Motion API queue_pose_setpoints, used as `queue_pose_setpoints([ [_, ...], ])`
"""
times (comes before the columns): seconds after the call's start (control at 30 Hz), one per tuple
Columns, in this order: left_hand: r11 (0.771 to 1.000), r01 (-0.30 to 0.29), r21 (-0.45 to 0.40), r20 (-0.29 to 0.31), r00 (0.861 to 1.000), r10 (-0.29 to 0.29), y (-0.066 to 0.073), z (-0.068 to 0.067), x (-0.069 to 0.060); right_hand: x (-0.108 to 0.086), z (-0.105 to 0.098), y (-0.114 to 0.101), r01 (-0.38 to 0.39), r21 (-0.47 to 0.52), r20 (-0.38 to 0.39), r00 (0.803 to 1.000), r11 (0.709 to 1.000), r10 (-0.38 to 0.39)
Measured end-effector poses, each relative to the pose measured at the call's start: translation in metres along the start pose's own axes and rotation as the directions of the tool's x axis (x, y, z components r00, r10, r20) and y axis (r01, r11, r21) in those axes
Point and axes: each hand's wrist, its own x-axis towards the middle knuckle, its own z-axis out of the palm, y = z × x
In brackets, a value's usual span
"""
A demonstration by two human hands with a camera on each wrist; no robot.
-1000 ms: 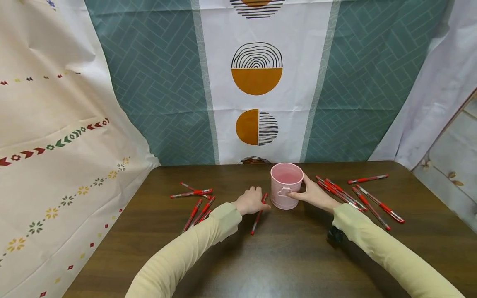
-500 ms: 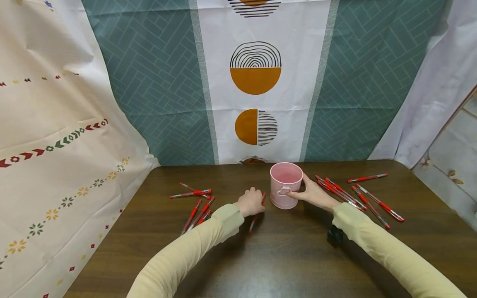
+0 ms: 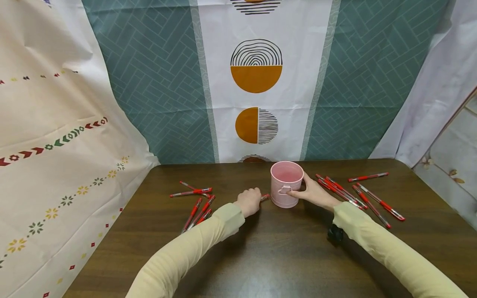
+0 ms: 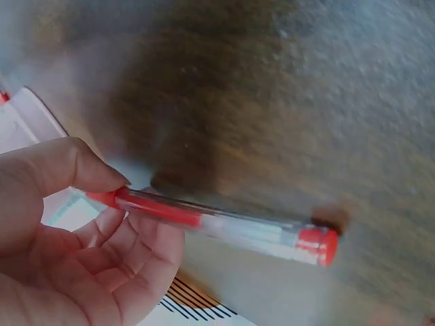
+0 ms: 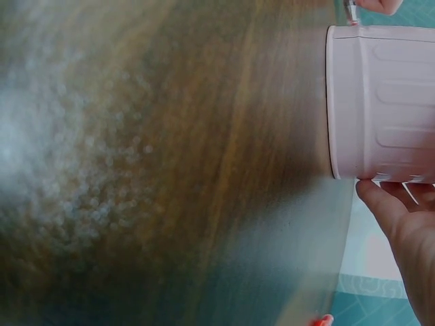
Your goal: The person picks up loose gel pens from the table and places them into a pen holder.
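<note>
and here's a red pen (image 4: 217,223) pinched near one end between the thumb and curled fingers of the left hand (image 3: 249,201), just beside the pink cup (image 3: 283,181), a little right of frame centre. the right hand (image 3: 314,194) has its fingers parted and curved round the cup's side. early going, i'd judge: one pen in hand, none showing above the rim, the cup's floor hidden, plenty of loose red pens (image 3: 191,215) on the bench (image 3: 283,256), left of centre and middle right.
</note>
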Motion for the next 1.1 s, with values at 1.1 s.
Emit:
queue_pose_setpoints([
  [1.1,0.972,-0.014,-0.236,-0.126,0.992,-0.017,-0.05,-0.03,0.01,0.003,0.001,0.01,0.012,0.016,-0.002,1.0,1.0,-0.012],
])
